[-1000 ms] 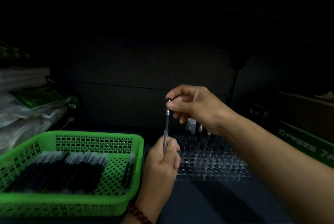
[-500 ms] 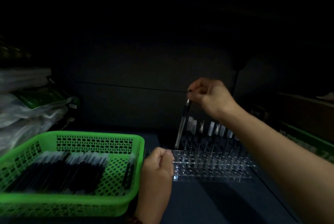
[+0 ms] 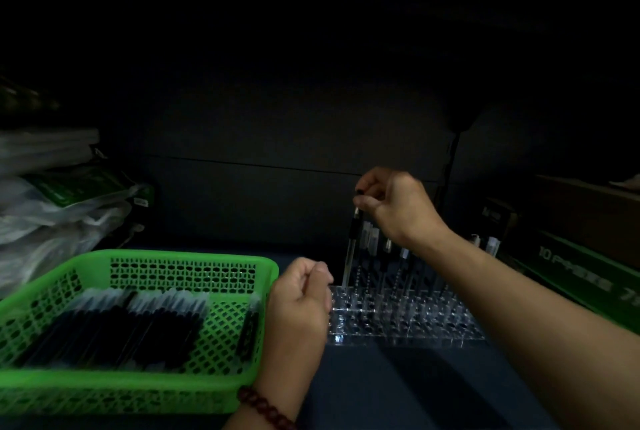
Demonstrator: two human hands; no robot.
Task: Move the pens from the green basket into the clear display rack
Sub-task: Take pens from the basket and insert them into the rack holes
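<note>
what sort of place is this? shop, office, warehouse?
Likely a stationery shop's stock area or counter, dimly lit. A green basket full of pens, a clear display rack holding upright pens, and printed cartons at right point to retail stocking.

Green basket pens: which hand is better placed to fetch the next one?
Left, probably. The left hand sits right beside the green basket, seemingly holding nothing, while the right hand pinches a pen at the clear rack.
</note>
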